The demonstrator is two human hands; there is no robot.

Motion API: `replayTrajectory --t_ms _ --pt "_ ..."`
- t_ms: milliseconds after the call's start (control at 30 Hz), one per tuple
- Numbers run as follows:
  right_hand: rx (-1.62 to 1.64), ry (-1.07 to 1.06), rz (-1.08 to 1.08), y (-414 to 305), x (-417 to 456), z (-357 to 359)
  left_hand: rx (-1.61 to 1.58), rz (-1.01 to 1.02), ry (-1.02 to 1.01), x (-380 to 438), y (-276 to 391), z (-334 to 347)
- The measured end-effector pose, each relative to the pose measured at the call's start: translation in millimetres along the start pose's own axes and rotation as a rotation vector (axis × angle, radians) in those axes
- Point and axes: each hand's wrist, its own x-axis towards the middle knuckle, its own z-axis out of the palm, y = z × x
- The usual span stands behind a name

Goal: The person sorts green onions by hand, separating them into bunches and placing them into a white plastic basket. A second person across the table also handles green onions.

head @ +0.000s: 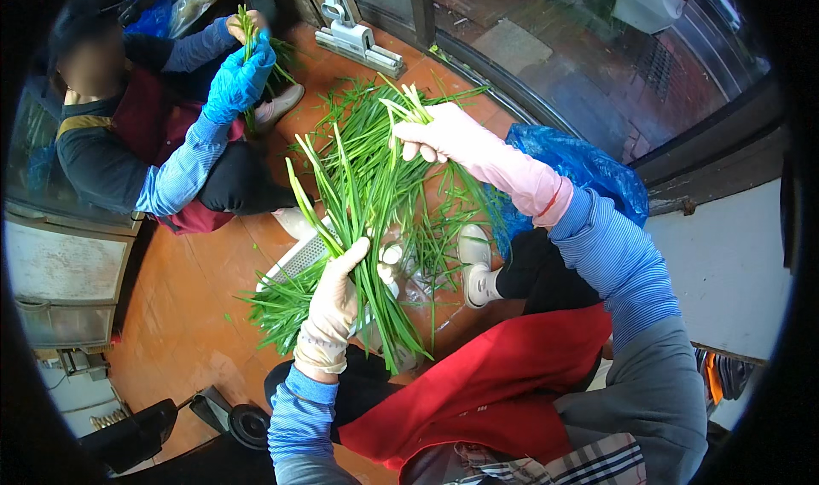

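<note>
My left hand (334, 302), in a pale thin glove, grips a bunch of long green garlic chives (377, 280) in front of my lap. The leaves fan out above the thumb and hang down below the fist. My right hand (430, 136), gloved in pink, is higher and to the right. Its fingers are closed on a smaller bunch of chives (408, 101) with pale stem ends pointing up. Between and beyond my hands lies a large heap of loose chives (358, 117) on the floor. A white perforated basket (295, 261), partly hidden by my left hand's bunch, has more chives beside it.
Opposite me at the left sits a person whose blue-gloved hand (246, 72) holds chives. A blue plastic bag (576, 159) lies by my right forearm. A white metal stand (358, 37) is near the glass door (595, 56). Scattered leaves cover parts of the orange tile floor (185, 299).
</note>
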Motion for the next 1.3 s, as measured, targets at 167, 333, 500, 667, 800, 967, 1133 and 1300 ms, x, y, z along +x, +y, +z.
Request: replayTrajectory --t_ms 167,333,500,667,800,967,1133,1300 --pt "-0.125 0.006 -0.038 -6 -2 -6 -0.062 0.013 -0.048 1 0 1" --pt "-0.165 -0.028 -0.075 -6 -1 -13 0.011 0.053 -0.021 2 3 4" --pt "0.075 -0.022 -0.024 -10 -4 -21 0.114 0.105 -0.012 4 5 3" --pt "0.339 0.011 -0.032 -17 -2 -38 0.125 0.087 -0.034 3 8 0" --pt "0.493 0.087 -0.108 -15 0 -65 0.115 0.089 -0.022 3 8 0" --pt "0.549 0.077 -0.048 -16 -6 -73 0.056 0.153 0.096 3 14 -14" --pt "0.269 -0.183 -0.010 -20 -14 -74 -0.008 0.171 0.100 9 19 -7" --pt "-0.452 -0.367 0.062 -24 -16 -43 0.085 0.207 0.062 12 14 -15"
